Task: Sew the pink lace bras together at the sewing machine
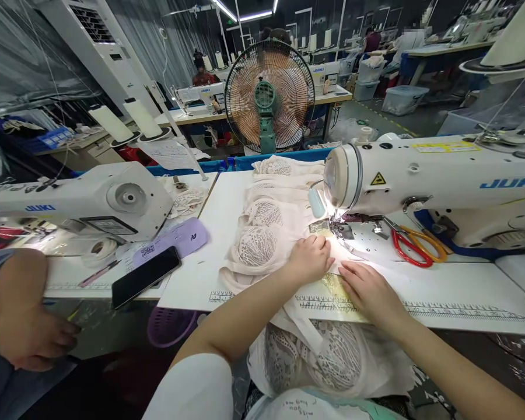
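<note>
A beige lace bra (339,256) lies under the lit needle area of the sewing machine (376,169), and its cups hang over the table edge onto my lap. My left hand (312,258) is closed, with bent fingers pressed on the cloth just in front of the presser foot (339,219). To its right, my right hand (371,289) rests with stretched fingers on the edge of the same cloth. Left of my hands lies a row of stacked beige lace bras (260,242). Part of the cloth is hidden under my fingers.
Red-handled scissors (413,248) and orange-handled scissors (433,242) lie beneath the machine arm. At left are a black phone (146,277), a purple card (188,236) and another sewing machine (79,201). A co-worker's hand (35,335) is beside it. A fan (266,96) stands ahead.
</note>
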`<move>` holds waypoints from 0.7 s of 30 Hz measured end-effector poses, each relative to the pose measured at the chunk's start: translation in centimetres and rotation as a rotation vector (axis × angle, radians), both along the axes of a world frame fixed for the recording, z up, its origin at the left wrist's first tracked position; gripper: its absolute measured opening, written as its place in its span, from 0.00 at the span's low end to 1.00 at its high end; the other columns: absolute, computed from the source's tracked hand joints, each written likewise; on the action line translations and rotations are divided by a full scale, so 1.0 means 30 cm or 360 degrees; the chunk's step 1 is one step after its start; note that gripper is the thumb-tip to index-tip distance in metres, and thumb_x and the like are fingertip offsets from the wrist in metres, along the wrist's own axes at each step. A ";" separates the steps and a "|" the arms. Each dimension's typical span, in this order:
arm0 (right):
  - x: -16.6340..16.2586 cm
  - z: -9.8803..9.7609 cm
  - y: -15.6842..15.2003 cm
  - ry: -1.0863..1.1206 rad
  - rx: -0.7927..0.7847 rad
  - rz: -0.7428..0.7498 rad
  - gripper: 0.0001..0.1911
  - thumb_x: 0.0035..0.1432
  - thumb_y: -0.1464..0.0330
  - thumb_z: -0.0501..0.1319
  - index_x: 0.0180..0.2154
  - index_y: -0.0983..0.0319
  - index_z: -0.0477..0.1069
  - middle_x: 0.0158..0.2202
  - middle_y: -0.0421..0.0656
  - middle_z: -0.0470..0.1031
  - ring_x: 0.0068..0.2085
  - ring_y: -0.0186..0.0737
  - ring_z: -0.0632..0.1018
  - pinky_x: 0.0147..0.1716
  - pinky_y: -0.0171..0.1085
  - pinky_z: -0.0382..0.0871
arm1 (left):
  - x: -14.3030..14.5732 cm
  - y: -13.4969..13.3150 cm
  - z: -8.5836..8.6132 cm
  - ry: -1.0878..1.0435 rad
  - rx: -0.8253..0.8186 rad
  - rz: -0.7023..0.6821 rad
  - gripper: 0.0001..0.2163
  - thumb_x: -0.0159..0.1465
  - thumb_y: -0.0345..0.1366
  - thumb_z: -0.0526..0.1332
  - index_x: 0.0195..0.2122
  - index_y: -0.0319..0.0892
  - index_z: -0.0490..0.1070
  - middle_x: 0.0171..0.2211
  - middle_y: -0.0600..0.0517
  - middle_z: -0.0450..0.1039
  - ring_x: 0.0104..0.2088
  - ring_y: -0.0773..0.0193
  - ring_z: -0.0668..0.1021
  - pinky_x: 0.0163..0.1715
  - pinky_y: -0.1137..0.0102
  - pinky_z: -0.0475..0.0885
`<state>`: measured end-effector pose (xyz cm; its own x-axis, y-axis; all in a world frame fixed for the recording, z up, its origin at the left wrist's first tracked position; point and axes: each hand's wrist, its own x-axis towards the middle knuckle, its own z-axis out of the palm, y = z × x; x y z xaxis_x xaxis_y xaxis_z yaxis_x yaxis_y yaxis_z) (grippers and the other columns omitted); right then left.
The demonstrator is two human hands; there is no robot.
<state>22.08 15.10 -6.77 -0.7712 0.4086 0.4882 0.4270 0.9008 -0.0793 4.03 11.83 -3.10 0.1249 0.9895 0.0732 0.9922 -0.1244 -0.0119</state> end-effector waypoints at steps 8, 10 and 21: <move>-0.010 -0.016 0.000 0.0084 -0.0012 -0.0082 0.17 0.64 0.66 0.47 0.43 0.64 0.71 0.47 0.49 0.74 0.50 0.50 0.71 0.43 0.47 0.69 | 0.000 0.085 -0.006 0.0002 0.0038 0.0090 0.19 0.67 0.45 0.49 0.50 0.37 0.66 0.46 0.45 0.67 0.46 0.56 0.69 0.43 0.61 0.66; -0.011 -0.014 -0.001 0.0034 -0.0014 -0.0157 0.17 0.63 0.66 0.47 0.43 0.63 0.72 0.48 0.47 0.74 0.50 0.50 0.71 0.41 0.48 0.69 | -0.007 0.098 -0.002 -0.0013 0.0020 0.0088 0.19 0.67 0.45 0.49 0.50 0.38 0.66 0.46 0.45 0.67 0.47 0.56 0.68 0.43 0.61 0.65; -0.004 -0.011 -0.003 0.0092 -0.0166 -0.0038 0.16 0.63 0.67 0.48 0.45 0.62 0.71 0.49 0.48 0.74 0.51 0.50 0.72 0.48 0.50 0.68 | -0.025 0.104 -0.004 -0.0011 0.0006 0.0029 0.19 0.66 0.45 0.51 0.51 0.39 0.66 0.48 0.45 0.67 0.48 0.55 0.68 0.44 0.60 0.66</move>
<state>21.95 15.00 -7.09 -0.7324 0.4773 0.4856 0.4402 0.8760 -0.1971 3.27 14.95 -3.21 0.1064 0.9913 0.0777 0.9943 -0.1063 -0.0056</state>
